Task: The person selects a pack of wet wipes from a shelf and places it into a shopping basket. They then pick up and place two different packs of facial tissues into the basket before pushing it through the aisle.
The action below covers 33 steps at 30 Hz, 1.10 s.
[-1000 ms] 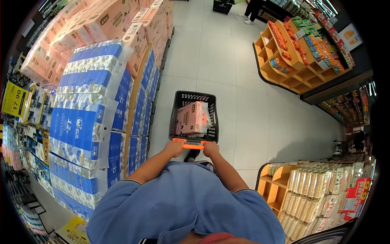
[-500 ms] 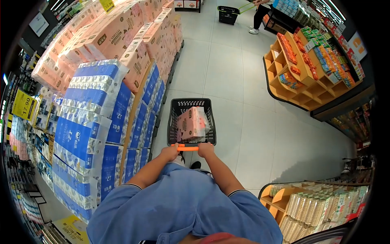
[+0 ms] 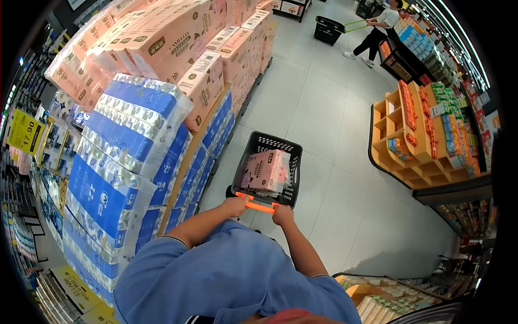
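Observation:
A black shopping basket cart [image 3: 294, 186] stands on the floor just in front of me. My left hand [image 3: 236, 206] is wrapped round the left end of its orange handle [image 3: 260, 207]. At the handle's right end my right hand [image 3: 282, 214] has its fingers closed on it too. Inside the cart lies a pink pack of tissues [image 3: 263, 171], tilted a little. A clear plastic bag [image 3: 284, 174] sits against the pack's right side; what it holds cannot be made out.
To the left rise stacked blue toilet paper packs [image 3: 102, 189] and pink tissue packs [image 3: 178, 40]. A wooden snack shelf [image 3: 391, 129] stands to the right. Ahead, another person [image 3: 377, 32] pulls a black cart [image 3: 328, 31]. Packaged goods [image 3: 377, 308] fill a shelf at lower right.
The view has turned, so the cart and its handle now slant and lie slightly further right. The person ahead shows more fully. Both my hands stay on the handle.

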Each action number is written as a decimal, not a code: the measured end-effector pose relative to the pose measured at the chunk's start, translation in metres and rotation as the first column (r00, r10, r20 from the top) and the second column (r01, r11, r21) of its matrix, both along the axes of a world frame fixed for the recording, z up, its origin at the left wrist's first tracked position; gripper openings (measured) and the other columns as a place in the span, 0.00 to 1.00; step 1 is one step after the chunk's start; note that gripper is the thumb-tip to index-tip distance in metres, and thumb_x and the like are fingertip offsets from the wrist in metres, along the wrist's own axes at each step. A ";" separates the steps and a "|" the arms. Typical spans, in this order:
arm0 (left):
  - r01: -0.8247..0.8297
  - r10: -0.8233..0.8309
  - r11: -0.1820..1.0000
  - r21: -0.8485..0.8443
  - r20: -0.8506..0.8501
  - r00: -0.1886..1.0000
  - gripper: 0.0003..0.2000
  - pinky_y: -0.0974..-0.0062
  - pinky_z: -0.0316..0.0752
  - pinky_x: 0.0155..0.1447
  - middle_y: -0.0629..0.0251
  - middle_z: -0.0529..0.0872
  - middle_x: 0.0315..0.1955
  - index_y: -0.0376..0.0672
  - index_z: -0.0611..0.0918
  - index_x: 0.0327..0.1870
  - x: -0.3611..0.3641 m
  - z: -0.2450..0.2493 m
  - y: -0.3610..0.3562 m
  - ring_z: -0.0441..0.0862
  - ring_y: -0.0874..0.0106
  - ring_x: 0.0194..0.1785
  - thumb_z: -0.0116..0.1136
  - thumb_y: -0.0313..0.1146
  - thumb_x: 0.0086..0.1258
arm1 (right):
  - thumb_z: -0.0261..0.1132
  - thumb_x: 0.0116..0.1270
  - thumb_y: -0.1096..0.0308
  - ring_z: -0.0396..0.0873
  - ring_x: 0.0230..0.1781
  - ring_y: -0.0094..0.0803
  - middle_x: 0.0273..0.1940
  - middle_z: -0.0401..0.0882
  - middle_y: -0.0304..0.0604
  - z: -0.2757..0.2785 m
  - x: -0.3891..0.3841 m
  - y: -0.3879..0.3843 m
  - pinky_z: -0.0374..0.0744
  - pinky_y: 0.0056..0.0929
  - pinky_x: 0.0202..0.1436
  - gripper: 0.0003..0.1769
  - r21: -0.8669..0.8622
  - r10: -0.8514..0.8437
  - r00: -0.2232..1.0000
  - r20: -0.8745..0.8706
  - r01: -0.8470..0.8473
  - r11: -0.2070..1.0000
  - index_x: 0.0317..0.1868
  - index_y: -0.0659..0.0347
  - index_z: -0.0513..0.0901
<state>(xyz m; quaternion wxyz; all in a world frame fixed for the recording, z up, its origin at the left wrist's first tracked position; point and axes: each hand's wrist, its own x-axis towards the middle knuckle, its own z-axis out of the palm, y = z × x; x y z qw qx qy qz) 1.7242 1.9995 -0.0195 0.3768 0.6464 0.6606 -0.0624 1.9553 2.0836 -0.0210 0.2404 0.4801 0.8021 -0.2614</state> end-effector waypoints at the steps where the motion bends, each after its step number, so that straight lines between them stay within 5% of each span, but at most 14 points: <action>1: 0.026 -0.026 1.000 0.004 0.006 1.000 0.19 0.52 0.79 0.43 0.53 0.86 0.39 0.42 0.70 0.57 0.000 0.003 0.006 0.86 0.53 0.44 0.52 0.44 0.73 | 0.58 0.65 0.65 0.79 0.56 0.48 0.53 0.84 0.45 0.001 -0.002 0.005 0.80 0.47 0.56 0.17 0.001 -0.001 1.000 0.024 0.001 1.000 0.53 0.48 0.85; 11: 0.290 -0.280 0.951 0.108 -0.102 0.955 0.17 0.57 0.77 0.34 0.61 0.87 0.30 0.44 0.74 0.57 -0.027 -0.022 0.089 0.87 0.60 0.35 0.55 0.37 0.68 | 0.57 0.64 0.70 0.80 0.57 0.48 0.55 0.83 0.42 -0.032 -0.009 0.084 0.79 0.43 0.60 0.21 -0.042 0.019 1.000 0.024 -0.018 0.999 0.57 0.45 0.83; 17: 0.240 -0.223 0.959 0.152 -0.118 0.968 0.16 0.56 0.76 0.37 0.59 0.87 0.29 0.43 0.76 0.54 -0.036 -0.012 0.126 0.86 0.58 0.34 0.53 0.36 0.67 | 0.57 0.65 0.70 0.80 0.57 0.48 0.56 0.83 0.45 -0.020 -0.027 0.122 0.78 0.42 0.60 0.22 -0.054 -0.012 0.998 0.057 0.015 0.998 0.58 0.46 0.83; 27: 0.080 -0.066 0.989 0.124 -0.111 0.992 0.23 0.55 0.78 0.35 0.59 0.87 0.33 0.43 0.71 0.65 -0.045 -0.002 0.185 0.87 0.59 0.36 0.53 0.38 0.69 | 0.57 0.65 0.70 0.81 0.54 0.48 0.52 0.85 0.48 -0.010 -0.047 0.189 0.79 0.42 0.59 0.18 0.023 -0.084 0.996 0.009 0.083 0.996 0.53 0.51 0.86; 28: 0.057 -0.039 0.980 0.189 -0.098 0.994 0.14 0.55 0.78 0.35 0.59 0.87 0.32 0.45 0.73 0.53 -0.046 -0.001 0.194 0.87 0.58 0.36 0.52 0.38 0.70 | 0.58 0.65 0.68 0.79 0.58 0.48 0.52 0.84 0.46 -0.014 -0.048 0.202 0.79 0.43 0.60 0.17 -0.020 -0.090 0.996 0.011 0.090 0.996 0.52 0.50 0.86; 29: 0.060 -0.039 0.979 0.193 -0.110 0.993 0.14 0.55 0.78 0.35 0.59 0.87 0.32 0.45 0.73 0.53 -0.049 0.000 0.203 0.87 0.58 0.36 0.52 0.38 0.70 | 0.60 0.64 0.67 0.76 0.61 0.48 0.53 0.84 0.45 -0.017 -0.049 0.216 0.79 0.44 0.60 0.16 -0.056 -0.094 0.995 0.012 0.095 0.994 0.51 0.49 0.86; 33: 0.140 -0.125 0.984 0.112 -0.128 0.984 0.17 0.56 0.79 0.37 0.58 0.87 0.35 0.45 0.73 0.57 -0.061 -0.005 0.243 0.87 0.59 0.39 0.52 0.41 0.72 | 0.57 0.64 0.65 0.79 0.56 0.51 0.52 0.84 0.46 -0.027 -0.054 0.252 0.80 0.46 0.57 0.15 -0.041 0.084 0.996 -0.011 -0.085 0.996 0.49 0.54 0.85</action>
